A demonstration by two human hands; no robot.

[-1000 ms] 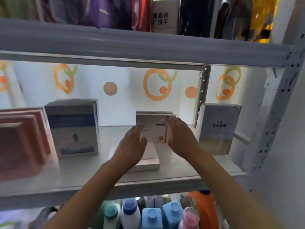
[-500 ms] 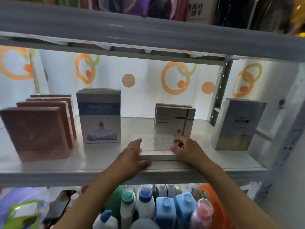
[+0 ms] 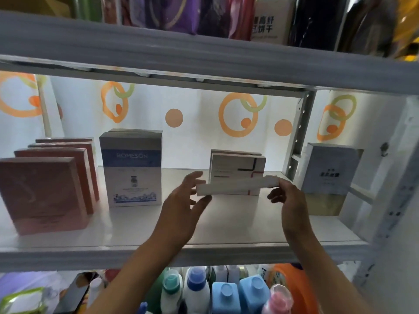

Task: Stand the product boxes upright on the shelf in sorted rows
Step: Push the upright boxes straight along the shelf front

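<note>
I hold a flat white box [image 3: 235, 185] edge-on above the white shelf [image 3: 226, 225]. My left hand [image 3: 181, 211] grips its left end and my right hand [image 3: 288, 200] its right end. Right behind it two white boxes with red and black lines [image 3: 238, 165] stand upright, one behind the other. Further left stands a blue-and-white ROMESON box [image 3: 132, 168] with another behind it. A row of several red boxes [image 3: 43, 196] stands at the far left. A grey-and-gold box [image 3: 328, 182] stands at the right.
A grey upper shelf [image 3: 204, 55] with bags and a carton hangs close overhead. A perforated white upright [image 3: 299, 137] sits at the back right. Below the shelf stand detergent bottles [image 3: 226, 293] with blue, teal and pink caps.
The white box lay flat on the shelf under both hands half a second ago; now it is lifted off the surface, held by its two ends in front of the standing white boxes.
</note>
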